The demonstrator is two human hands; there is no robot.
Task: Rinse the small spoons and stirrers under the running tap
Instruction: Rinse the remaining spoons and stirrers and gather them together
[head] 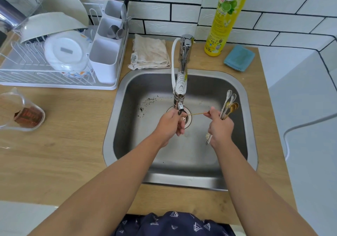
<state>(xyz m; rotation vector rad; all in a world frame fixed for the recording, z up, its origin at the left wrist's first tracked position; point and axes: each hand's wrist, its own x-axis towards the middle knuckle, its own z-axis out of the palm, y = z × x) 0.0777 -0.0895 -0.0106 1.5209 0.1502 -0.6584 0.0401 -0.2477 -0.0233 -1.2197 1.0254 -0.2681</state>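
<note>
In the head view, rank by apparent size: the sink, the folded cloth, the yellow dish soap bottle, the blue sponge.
1. sink
2. yellow dish soap bottle and folded cloth: look alike in area, so unranked
3. blue sponge

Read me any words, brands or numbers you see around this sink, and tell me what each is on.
"700", then tiny unreadable letters: foot of the yellow dish soap bottle.
Large blue brand lettering at the bottle's top: non-Latin script, cut off by the frame edge, not readable.
Bottle's small print: blurred.
Tag on the beige cloth: too small.
</note>
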